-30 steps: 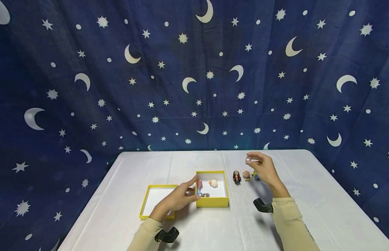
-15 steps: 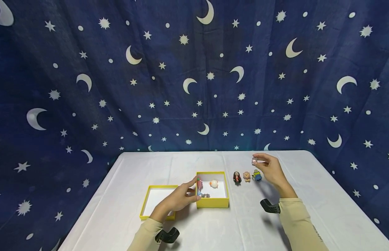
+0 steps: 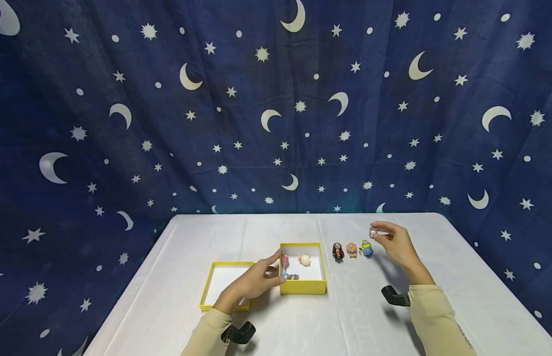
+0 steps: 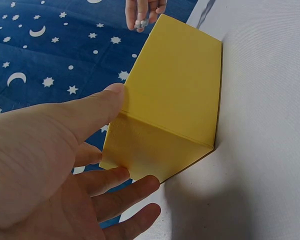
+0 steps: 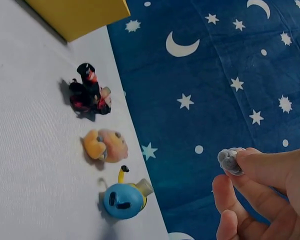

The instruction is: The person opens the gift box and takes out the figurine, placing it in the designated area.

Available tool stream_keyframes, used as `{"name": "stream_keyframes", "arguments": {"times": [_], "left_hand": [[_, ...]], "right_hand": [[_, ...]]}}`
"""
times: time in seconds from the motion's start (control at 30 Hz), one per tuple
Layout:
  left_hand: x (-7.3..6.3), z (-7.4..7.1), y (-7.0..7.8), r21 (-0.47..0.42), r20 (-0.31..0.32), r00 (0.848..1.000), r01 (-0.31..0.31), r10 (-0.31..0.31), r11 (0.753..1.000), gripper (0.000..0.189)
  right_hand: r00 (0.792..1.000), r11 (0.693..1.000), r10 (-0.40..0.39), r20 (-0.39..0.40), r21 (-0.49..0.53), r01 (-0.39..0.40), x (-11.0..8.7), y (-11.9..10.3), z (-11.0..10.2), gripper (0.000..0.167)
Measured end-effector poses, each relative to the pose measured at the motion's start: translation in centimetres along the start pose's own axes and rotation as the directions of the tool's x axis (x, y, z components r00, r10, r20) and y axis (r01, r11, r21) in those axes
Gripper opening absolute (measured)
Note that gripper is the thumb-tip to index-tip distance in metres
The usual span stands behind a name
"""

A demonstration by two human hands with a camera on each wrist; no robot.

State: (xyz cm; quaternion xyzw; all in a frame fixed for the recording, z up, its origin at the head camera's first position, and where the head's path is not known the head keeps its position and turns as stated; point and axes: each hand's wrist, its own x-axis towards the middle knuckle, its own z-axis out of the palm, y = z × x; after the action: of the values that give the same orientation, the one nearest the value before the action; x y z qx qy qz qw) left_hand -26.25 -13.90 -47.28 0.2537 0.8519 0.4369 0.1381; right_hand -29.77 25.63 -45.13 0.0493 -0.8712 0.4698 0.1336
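Note:
My left hand (image 3: 255, 281) holds the left side of a yellow open-topped box (image 3: 303, 287), with the thumb at the near corner and the index finger toward the far one. Inside the box lie a white round figurine (image 3: 304, 260), a pink one (image 3: 284, 260) and small grey and blue pieces by the near wall. Between thumb and fingertips, my right hand (image 3: 397, 247) pinches a small grey-and-white figurine (image 5: 231, 161) above the table. Beside it stand a Minion figurine (image 3: 366, 248), a peach-coloured animal figurine (image 3: 352, 250) and a dark-haired doll figurine (image 3: 338, 252) in a row.
A yellow-rimmed box lid (image 3: 207, 285) lies inner side up, left of the box and partly behind my left hand. White cloth covers the table (image 3: 142, 301). A dark blue curtain (image 3: 240, 123) with moons and stars hangs behind its far edge.
My right hand has moved to the right with the grey figurine, passing beyond the Minion figurine, which is now uncovered. The left hand stays at the box.

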Motion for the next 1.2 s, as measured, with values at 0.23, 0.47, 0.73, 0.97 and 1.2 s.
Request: {"name": "stream_keyframes", "arguments": {"times": [0.23,0.47,0.73,0.97,1.2], "left_hand": [[0.0,0.1,-0.1,0.006,0.001,1.000,0.002,-0.002,1.000,0.080],[0.0,0.1,0.0,0.015,-0.005,1.000,0.008,-0.007,1.000,0.080],[0.0,0.0,0.1,0.023,-0.014,1.000,0.016,-0.016,1.000,0.079],[-0.1,0.1,0.0,0.020,-0.015,1.000,0.019,-0.019,1.000,0.079],[0.0,0.0,0.1,0.013,-0.011,1.000,0.024,-0.024,1.000,0.078]], "right_hand": [[1.000,1.000,-0.003,0.001,-0.014,0.003,-0.1,0.7,-0.4,0.034],[1.000,0.998,-0.021,-0.001,-0.060,0.021,0.2,1.3,-1.0,0.034],[0.999,0.999,-0.037,-0.006,-0.034,0.037,0.4,2.4,-1.3,0.034],[0.999,0.999,-0.043,-0.010,-0.002,0.043,0.4,3.4,-1.4,0.034],[1.000,1.000,-0.013,0.000,-0.005,0.013,0.4,4.3,-1.3,0.035]]}}
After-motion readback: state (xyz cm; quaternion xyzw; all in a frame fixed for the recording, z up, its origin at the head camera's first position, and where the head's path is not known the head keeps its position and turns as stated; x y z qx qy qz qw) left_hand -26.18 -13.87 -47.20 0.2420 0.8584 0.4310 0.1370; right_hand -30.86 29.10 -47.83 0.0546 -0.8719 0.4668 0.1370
